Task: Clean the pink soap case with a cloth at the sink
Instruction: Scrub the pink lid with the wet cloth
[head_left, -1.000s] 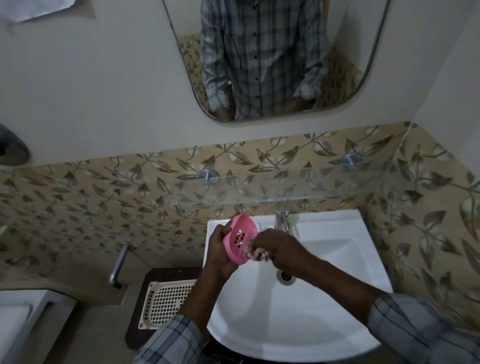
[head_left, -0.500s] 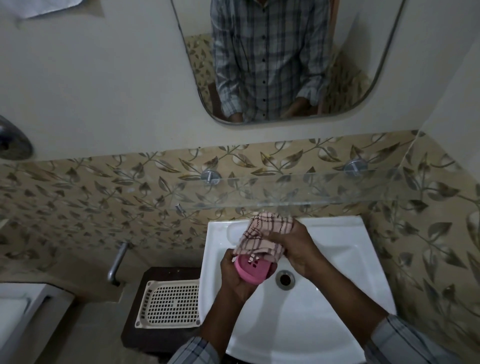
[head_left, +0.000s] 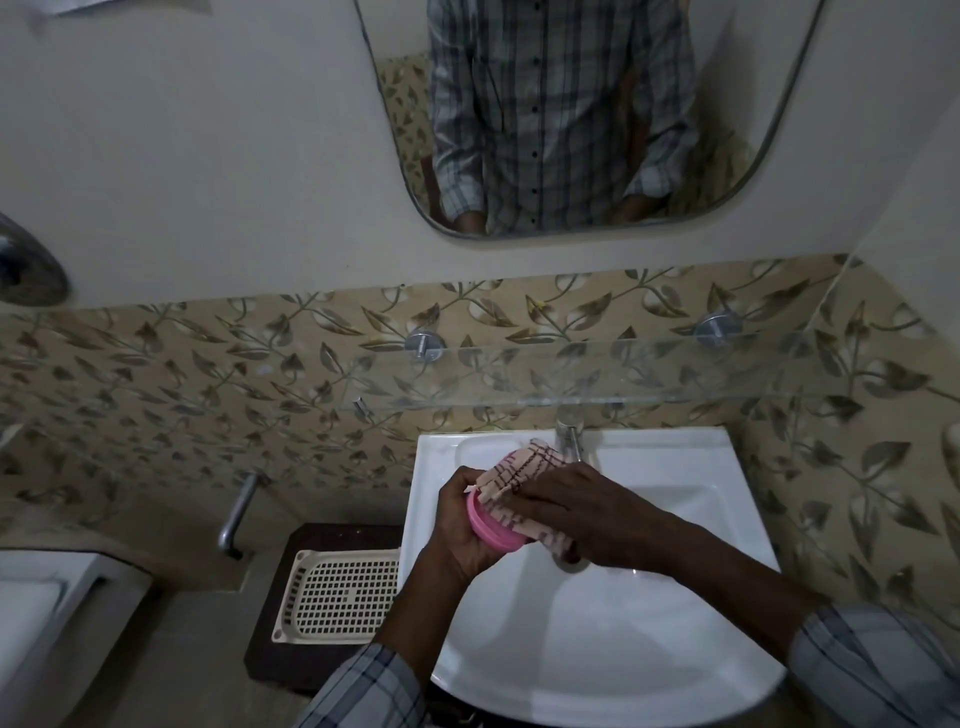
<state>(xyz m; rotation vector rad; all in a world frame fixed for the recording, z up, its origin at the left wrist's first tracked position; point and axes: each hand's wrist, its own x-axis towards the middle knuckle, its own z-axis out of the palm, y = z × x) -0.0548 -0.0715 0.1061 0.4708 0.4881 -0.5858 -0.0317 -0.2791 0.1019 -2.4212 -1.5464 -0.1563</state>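
Over the white sink (head_left: 649, 613) my left hand (head_left: 460, 530) grips the pink soap case (head_left: 491, 527) from the left, fingers curled round its edge. A pink checked cloth (head_left: 519, 475) lies over the case and covers most of it. My right hand (head_left: 576, 512) lies on top of the cloth and presses it onto the case, fingers wrapped over the cloth's far end. Only the case's lower pink rim shows.
A chrome tap (head_left: 569, 434) stands at the back of the sink under a glass shelf (head_left: 623, 374). Left of the sink a cream perforated tray (head_left: 337, 597) lies on a dark stool. A mirror (head_left: 571, 114) hangs above. A pipe (head_left: 236, 519) juts from the tiled wall.
The cloth, which was bunched in my right hand beside the upright case, now covers the case. Both hands have shifted slightly over the basin, with my right hand flatter on the cloth.
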